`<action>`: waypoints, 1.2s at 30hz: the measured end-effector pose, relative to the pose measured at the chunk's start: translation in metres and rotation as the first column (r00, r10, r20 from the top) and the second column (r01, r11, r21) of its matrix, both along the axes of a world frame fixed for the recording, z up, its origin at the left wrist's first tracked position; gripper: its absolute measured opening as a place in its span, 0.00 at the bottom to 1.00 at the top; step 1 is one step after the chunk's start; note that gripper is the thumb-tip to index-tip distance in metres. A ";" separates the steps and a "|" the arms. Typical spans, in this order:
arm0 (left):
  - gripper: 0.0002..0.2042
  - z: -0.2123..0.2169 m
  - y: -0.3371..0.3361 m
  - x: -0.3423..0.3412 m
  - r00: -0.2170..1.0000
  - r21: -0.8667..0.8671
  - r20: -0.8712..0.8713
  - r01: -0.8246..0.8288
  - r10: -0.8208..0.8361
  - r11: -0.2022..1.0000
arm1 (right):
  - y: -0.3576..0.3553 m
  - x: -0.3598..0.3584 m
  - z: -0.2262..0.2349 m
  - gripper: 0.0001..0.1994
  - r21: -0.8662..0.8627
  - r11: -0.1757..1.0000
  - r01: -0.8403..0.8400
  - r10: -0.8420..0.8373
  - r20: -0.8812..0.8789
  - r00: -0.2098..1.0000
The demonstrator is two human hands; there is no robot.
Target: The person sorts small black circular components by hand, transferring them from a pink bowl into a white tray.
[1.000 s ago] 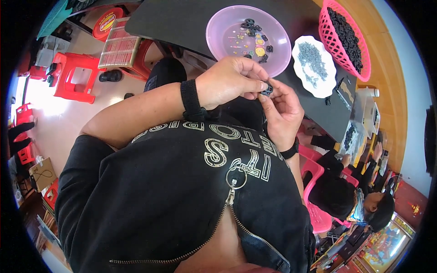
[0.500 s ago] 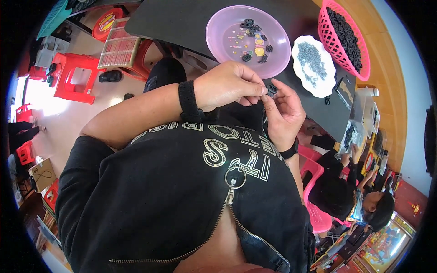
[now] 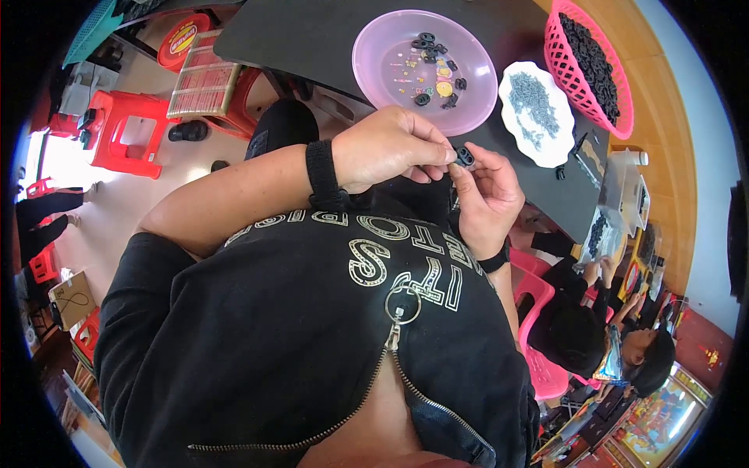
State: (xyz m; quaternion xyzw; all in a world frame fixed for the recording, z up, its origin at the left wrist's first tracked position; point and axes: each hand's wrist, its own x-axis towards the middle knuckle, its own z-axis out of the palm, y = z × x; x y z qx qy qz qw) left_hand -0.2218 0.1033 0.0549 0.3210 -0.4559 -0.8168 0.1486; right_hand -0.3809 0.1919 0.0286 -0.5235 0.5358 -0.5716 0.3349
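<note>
My left hand (image 3: 388, 150) and my right hand (image 3: 490, 191) meet in front of my chest, just short of the purple bowl. Between them is a small black plastic cord lock (image 3: 466, 156) with two round holes. The right thumb and fingers pinch it, while the left thumb and forefinger press at its left side. Whether the left fingertips also hold some tiny part is hidden. Beyond the hands, the purple bowl (image 3: 373, 58) holds several similar black pieces (image 3: 427, 53) and small yellow and coloured bits.
Right of the bowl, a white scalloped dish (image 3: 509, 97) carries a heap of tiny grey metal parts (image 3: 537, 101). A pink basket (image 3: 554, 58) full of black pieces stands farther right on the dark table (image 3: 292, 35). Red stools (image 3: 129, 132) stand at left; another person (image 3: 640, 355) sits at right.
The cord lock has turned slightly, so its two holes face up more plainly. My right forefinger has shifted a little lower. Legs at the far left have moved.
</note>
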 end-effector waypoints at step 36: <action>0.10 0.004 0.003 -0.001 0.999 -0.064 0.002 -0.051 0.051 0.997 | -0.004 0.004 0.001 0.16 -0.086 0.995 0.045 -0.062 -0.205 0.977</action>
